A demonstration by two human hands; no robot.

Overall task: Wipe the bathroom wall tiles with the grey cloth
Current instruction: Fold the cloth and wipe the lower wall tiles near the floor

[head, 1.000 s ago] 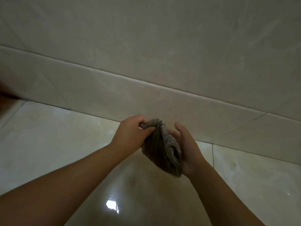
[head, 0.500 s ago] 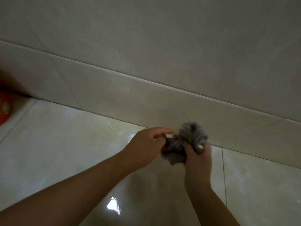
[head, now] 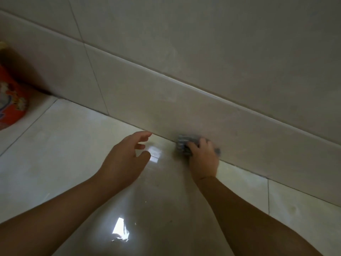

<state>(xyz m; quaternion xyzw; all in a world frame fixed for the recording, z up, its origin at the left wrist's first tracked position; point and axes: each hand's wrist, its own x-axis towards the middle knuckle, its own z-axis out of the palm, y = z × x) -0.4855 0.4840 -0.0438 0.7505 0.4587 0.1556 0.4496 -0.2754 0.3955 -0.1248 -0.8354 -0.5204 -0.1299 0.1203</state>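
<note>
**A:** Where is the grey cloth?

**B:** It's bunched at the foot of the wall, against the lowest wall tile, right where that meets the floor. The right hand grips it there, with the fingers curled over the top. The cloth looks a little blurred.

**A:** And the left hand?

**B:** It holds nothing. The fingers are spread and relaxed over the glossy floor, just left of the cloth and apart from it.

**A:** Anything else?

**B:** A red-orange printed package sits at the far left edge by the wall, well apart from both hands.
</note>
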